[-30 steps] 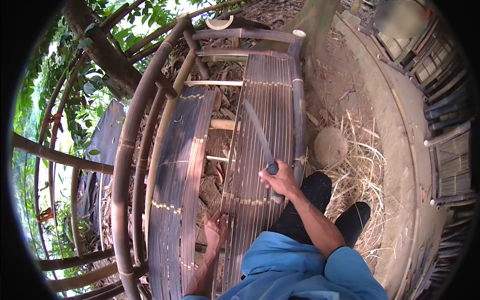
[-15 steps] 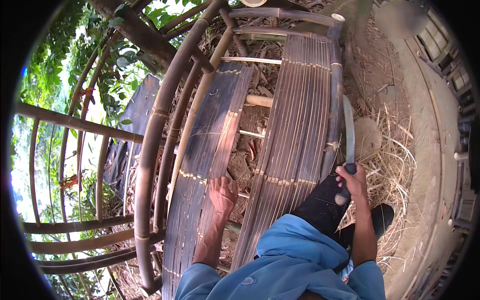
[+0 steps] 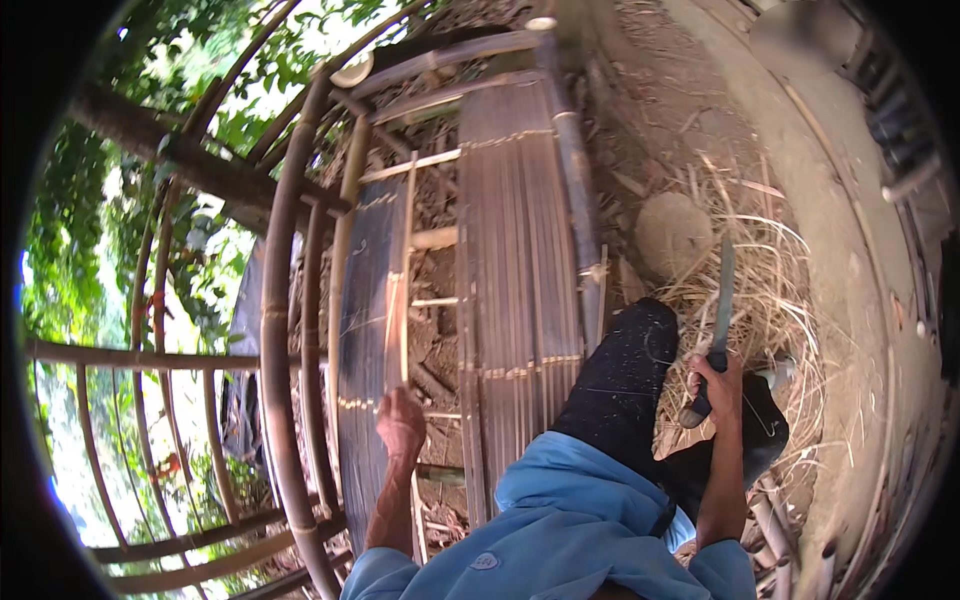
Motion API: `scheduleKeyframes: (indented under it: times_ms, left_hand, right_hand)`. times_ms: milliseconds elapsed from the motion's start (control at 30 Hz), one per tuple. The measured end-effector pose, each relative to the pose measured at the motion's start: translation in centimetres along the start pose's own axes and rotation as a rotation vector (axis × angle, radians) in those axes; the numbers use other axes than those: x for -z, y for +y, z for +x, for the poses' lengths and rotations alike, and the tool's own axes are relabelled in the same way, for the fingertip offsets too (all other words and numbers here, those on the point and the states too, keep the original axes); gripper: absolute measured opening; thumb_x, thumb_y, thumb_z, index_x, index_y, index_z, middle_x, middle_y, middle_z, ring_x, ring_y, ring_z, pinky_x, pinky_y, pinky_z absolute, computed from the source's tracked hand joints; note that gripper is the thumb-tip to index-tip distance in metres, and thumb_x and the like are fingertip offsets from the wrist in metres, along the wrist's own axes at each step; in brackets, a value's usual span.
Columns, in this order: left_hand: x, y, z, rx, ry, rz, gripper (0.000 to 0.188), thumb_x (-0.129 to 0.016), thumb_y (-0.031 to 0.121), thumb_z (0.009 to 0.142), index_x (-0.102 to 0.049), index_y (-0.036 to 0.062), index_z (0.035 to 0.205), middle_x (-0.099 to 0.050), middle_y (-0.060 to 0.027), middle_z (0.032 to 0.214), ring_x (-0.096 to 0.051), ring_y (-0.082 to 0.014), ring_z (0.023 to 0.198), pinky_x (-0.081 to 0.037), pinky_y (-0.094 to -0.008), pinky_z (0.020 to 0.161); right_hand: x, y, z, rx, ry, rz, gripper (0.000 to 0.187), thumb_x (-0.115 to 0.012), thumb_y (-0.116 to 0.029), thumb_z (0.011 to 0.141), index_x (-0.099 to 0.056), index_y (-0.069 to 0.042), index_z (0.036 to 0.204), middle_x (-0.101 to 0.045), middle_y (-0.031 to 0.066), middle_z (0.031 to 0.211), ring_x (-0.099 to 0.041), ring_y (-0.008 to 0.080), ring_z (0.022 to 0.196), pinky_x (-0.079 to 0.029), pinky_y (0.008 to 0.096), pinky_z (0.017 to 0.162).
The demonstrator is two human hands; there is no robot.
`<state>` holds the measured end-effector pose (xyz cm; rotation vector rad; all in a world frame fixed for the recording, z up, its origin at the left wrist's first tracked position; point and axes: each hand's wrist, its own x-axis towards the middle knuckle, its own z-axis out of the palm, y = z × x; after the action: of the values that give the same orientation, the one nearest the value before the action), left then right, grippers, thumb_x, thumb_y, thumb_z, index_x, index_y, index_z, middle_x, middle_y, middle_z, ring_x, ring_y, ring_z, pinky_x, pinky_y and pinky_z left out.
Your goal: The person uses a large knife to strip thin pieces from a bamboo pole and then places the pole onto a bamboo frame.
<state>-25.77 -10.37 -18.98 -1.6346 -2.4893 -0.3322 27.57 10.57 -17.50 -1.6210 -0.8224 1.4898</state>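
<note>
My right hand [image 3: 720,385] is closed round the dark handle of a long-bladed knife [image 3: 724,290], its blade pointing away from me above the straw-like shavings. On the left, my left hand [image 3: 402,425] is closed at the inner edge of a narrow panel of dark bamboo slats [image 3: 365,310]. A long pale bamboo strip [image 3: 409,240] runs through that hand, along the panel's edge, and sticks out both in front of and behind it. Beside it lies a wider slatted panel [image 3: 515,260], tied with pale lashings; neither hand touches it.
Both panels rest on a bamboo bench frame [image 3: 565,140] with cross-poles over leaf litter. A bamboo railing [image 3: 280,330] rises at the left. A round wooden stump [image 3: 673,235] stands right of the bench, next to pale shavings [image 3: 780,260]. My bent dark-trousered leg [image 3: 620,365] is beside the bench.
My view has swung, shifting the bench leftward. My left hand has closed at the panel's edge, where a pale strip now shows along it. The knife stays in my right hand.
</note>
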Motion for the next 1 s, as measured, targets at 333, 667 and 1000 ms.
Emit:
scheduleKeyframes:
  times_ms: [333,667,1000]
  left_hand:
    - [6.6,7.4,11.3,0.297,-0.32,-1.014,0.024,-0.063,0.02,0.102,-0.069,-0.0033,0.101,-0.048,0.002,0.057,-0.04,-0.0057,0.04,-0.028,-0.0253,0.036]
    - [15.4,28.9,15.6,0.03,-1.061,-1.077,0.028,-0.066,0.023,0.102,-0.072,0.0059,0.123,-0.048,0.0028,0.055,-0.038,-0.0051,0.035,-0.027,-0.0246,0.032]
    - [14.4,34.6,12.4,-0.762,-0.494,-0.719,0.024,-0.071,0.012,0.094,-0.075,-0.0022,0.113,-0.068,-0.0127,0.072,-0.068,-0.0217,0.072,-0.055,-0.0348,0.07]
  right_hand:
    - [1.2,-1.5,-2.7,0.078,-0.025,0.163,0.027,-0.079,-0.017,0.092,-0.059,-0.003,0.105,-0.064,0.0051,0.074,-0.058,0.0108,0.051,-0.047,0.0279,0.044]
    - [-1.7,-7.0,-4.2,0.456,0.177,0.536,0.047,-0.077,-0.016,0.094,-0.057,0.002,0.132,-0.067,0.0034,0.078,-0.061,0.0111,0.052,-0.046,0.0245,0.043]
    - [-1.8,-8.9,-3.1,0.683,0.475,0.76,0.025,-0.075,-0.006,0.093,-0.054,0.0,0.104,-0.063,0.0065,0.072,-0.06,0.0141,0.05,-0.05,0.0289,0.045]
